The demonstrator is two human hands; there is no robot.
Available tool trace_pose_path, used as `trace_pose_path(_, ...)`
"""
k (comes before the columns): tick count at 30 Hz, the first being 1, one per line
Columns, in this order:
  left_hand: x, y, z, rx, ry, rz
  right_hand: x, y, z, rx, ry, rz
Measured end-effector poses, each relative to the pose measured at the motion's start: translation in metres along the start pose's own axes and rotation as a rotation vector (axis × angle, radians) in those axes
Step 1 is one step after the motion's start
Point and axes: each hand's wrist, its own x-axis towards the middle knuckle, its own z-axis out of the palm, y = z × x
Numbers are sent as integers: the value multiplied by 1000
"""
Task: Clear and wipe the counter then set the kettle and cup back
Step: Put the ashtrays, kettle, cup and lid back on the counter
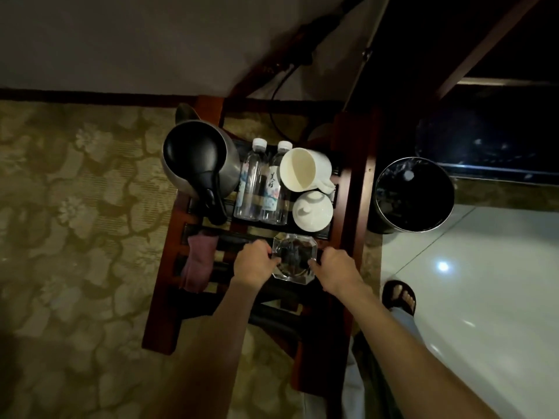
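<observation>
Steel kettle [201,164] with black lid and handle, at far left of slatted wooden stand [348,189]. White cup [304,170] tilted beside two bottles [261,182]; lidded cup [313,210] just in front. Glass ashtray [295,257] gripped at both sides: left hand [252,264] and right hand [334,272], fingers curled on its edges. Pink cloth [199,261] draped left. Dim light; ashtray contents unclear. Patterned carpet [75,207], black bin [414,193] right.

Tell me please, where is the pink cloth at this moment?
In the head view the pink cloth lies draped over the wooden slatted stand, on its left side, below the kettle and left of the left hand.
</observation>
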Motion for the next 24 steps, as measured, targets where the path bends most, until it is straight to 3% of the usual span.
trace_pose_path(4, 12, 4, 6, 98, -32, -9, 11, -5, 11, -12, 0, 31)
trace_pose_path(13, 6, -5, 6, -54, -106, 24, 8, 2, 0, 128, -17, -11)
trace_pose_path(18, -43, 11, -34, -173, -10, 159, -34, 3, -49, 177, 50, -150)
trace_pose_path(24, -126, 76, -124, -181, 157, 264, -112, -18, -158, 162, 161, -324)
